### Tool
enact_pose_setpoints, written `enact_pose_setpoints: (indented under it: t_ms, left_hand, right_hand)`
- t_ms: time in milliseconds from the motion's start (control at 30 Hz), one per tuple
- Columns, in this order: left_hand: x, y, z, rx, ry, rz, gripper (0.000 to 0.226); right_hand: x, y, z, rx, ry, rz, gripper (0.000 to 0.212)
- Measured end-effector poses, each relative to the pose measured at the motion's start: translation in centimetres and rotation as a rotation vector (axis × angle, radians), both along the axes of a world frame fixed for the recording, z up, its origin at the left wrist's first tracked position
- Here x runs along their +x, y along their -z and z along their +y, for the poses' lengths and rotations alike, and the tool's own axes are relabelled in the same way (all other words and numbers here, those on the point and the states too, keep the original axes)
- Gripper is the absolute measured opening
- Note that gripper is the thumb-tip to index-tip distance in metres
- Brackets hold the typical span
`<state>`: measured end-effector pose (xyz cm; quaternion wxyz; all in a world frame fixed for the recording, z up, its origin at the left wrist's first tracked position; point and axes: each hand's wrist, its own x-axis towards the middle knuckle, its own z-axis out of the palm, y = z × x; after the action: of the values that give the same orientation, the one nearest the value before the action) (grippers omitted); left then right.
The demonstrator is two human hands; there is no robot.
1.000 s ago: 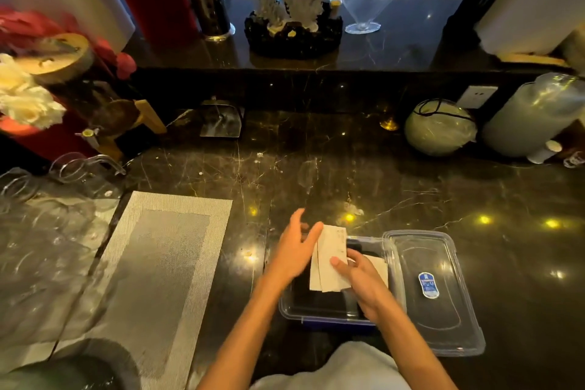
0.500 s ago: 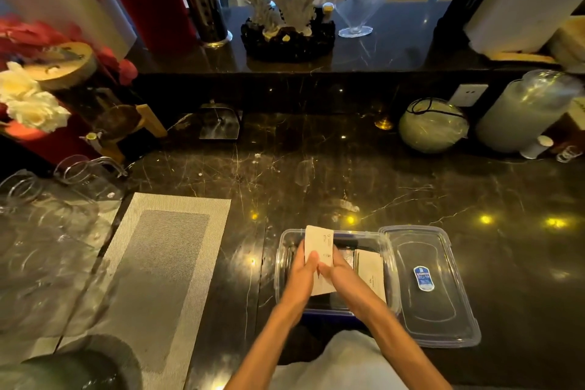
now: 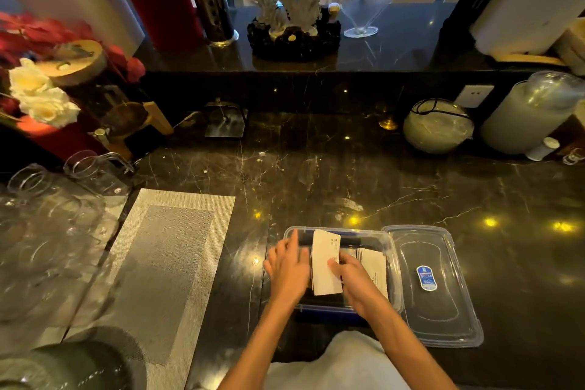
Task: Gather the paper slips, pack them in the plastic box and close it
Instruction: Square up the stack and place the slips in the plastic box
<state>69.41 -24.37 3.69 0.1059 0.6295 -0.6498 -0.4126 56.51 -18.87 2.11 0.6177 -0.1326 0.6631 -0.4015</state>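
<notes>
Nearest the person, both forearms reach over the counter edge into the plastic box [image 3: 392, 250], which sits on the dark marble counter [image 3: 316, 174] directly ahead. The left hand [image 3: 289, 266] lies flat with fingers together, pressed against the left side of a stack of paper slips [image 3: 326, 260]. The right hand [image 3: 354, 275] pinches the same stack from the right, thumb on its face. The stack is inside the box, tilted rather than lying flat, its far end raised toward the back wall. A second batch of slips [image 3: 375, 263] lies flat in the box just right of the right hand, partly hidden by it.

The lid [image 3: 437, 285] rests on the counter touching the box's right side, not yet fitted.

Risks, as judged:
- The held stack may fan or slide apart on release, since only light side pressure keeps it squared.
- A slip left standing or overhanging the rim would likely jam under the lid and stop it closing.
- The box looks light; a push from one side could skid it on the polished stone.

Further left, a woven placemat [image 3: 164, 250] and clear glassware [image 3: 47, 231] stand well apart from the work. No loose slips can be made out elsewhere on the counter.
</notes>
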Motion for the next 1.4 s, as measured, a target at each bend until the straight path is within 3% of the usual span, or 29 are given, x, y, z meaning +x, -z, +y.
enact_pose_setpoints:
  t_ms: [100,233,300,433,733,1000,1400]
  left_hand:
    - [1.8,1.2,-1.4,0.046,-0.049,-0.074,0.056]
    - [3.1,2.7,-1.5,0.23,-0.012,0.179,0.053]
    - [3.3,2.7,-1.1,0.243,-0.017,0.272,0.054]
    - [3.4,3.0,-1.2,0.247,-0.028,0.284,0.053]
    - [3.3,3.5,-1.2,0.263,-0.043,0.331,0.052]
    - [3.8,4.4,-1.4,0.271,-0.034,0.364,0.051]
    - [3.8,5.2,-1.4,0.276,-0.039,0.366,0.05]
  right_hand:
    - [0.2,1.5,-0.7,0.089,-0.03,0.063,0.035]
    - [2.4,2.7,-2.1,0.164,-0.068,0.127,0.031]
    - [3.4,3.1,-2.8,0.173,-0.078,0.159,0.032]
    - [4.5,3.6,-3.6,0.166,-0.082,0.218,0.035]
    - [6.5,4.2,-3.8,0.175,-0.205,0.596,0.035]
    - [6.4,4.1,-3.7,0.171,-0.199,0.544,0.041]
    - [5.5,3.3,-3.8,0.104,-0.152,0.296,0.034]
